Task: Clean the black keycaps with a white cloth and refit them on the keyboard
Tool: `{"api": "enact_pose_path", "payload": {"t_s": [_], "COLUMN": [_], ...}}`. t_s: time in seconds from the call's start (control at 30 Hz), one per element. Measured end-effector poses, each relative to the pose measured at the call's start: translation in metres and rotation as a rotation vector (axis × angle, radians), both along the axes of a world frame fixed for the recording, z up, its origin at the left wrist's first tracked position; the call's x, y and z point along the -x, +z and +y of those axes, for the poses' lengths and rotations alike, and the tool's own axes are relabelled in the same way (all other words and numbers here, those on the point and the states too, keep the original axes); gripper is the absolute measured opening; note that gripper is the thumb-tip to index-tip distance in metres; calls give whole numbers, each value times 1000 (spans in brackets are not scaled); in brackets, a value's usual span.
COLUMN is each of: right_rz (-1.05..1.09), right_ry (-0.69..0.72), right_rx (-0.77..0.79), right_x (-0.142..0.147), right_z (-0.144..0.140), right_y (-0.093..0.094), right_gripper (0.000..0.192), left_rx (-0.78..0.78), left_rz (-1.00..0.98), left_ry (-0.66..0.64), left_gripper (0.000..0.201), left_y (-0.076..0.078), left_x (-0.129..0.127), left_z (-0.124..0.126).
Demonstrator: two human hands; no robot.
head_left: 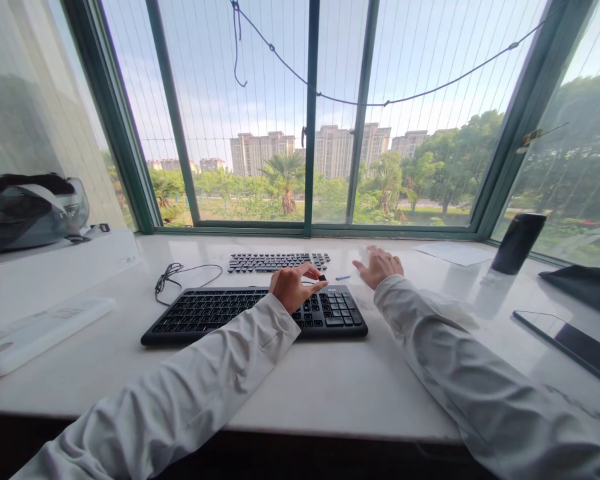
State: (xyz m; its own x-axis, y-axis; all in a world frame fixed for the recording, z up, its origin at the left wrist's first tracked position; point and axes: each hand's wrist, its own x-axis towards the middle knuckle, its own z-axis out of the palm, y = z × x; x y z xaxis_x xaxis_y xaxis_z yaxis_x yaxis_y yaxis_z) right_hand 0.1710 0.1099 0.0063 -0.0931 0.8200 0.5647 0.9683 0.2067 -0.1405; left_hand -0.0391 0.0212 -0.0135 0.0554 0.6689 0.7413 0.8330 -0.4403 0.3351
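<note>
My left hand (294, 287) pinches a small black keycap (323, 278) between thumb and forefinger, just above the keyboard. The black keyboard (193, 317) lies on the white sill under that hand; caps sit on its number pad, while much of the main area shows bare sockets. Behind it, loose keycaps (273, 262) are laid out in rows. To the right of the keyboard my right hand (380, 268) hovers with thumb and fingers apart, slightly blurred, and nothing shows in it. A small blue tool (343, 277) rests between the hands.
At the left, a black cable (173, 277) loops on the sill, near a white power strip (45, 333) and a white box (100, 257) bearing a dark bag (35, 210). To the right are a paper sheet (453, 253), a black bottle (519, 244) and a phone-like dark slab (575, 343).
</note>
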Motion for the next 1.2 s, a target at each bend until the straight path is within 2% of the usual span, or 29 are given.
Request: {"api": "enact_pose_path", "payload": {"t_s": [0.07,0.13,0.2,0.3,0.4,0.6,0.8,0.93,1.13,1.2], "right_rz": [24,74,144,240,354,621,659,532,214,186], "right_ry": [167,381,563,715,786,883,811,820,911,918], "right_rx": [-171,-216,-111,130,311,538,569,672,872,913], "right_x": [7,15,21,27,30,35,37,27,15,16], "right_z": [-8,-17,-26,-31,-28,-20,-23,-18,-10,-11], "right_y": [2,7,12,14,7,-6,-3,4,3,1], "right_gripper": [48,37,31,40,42,45,50,49,48,48], "left_rx": [6,10,13,9,-5,2,-13,17,108,146], "left_rz": [0,2,13,43,60,65,67,92,315,387], "left_ry": [0,-1,15,85,149,194,200,75,-362,-450], "left_gripper": [29,33,36,36,36,36,30,26,22,20], "left_y": [0,1,3,5,7,10,9,9,15,18], "left_x": [0,1,1,1,0,-1,0,3,10,12], "left_z": [0,-1,-3,-6,-8,-9,-8,-5,-4,-6]}}
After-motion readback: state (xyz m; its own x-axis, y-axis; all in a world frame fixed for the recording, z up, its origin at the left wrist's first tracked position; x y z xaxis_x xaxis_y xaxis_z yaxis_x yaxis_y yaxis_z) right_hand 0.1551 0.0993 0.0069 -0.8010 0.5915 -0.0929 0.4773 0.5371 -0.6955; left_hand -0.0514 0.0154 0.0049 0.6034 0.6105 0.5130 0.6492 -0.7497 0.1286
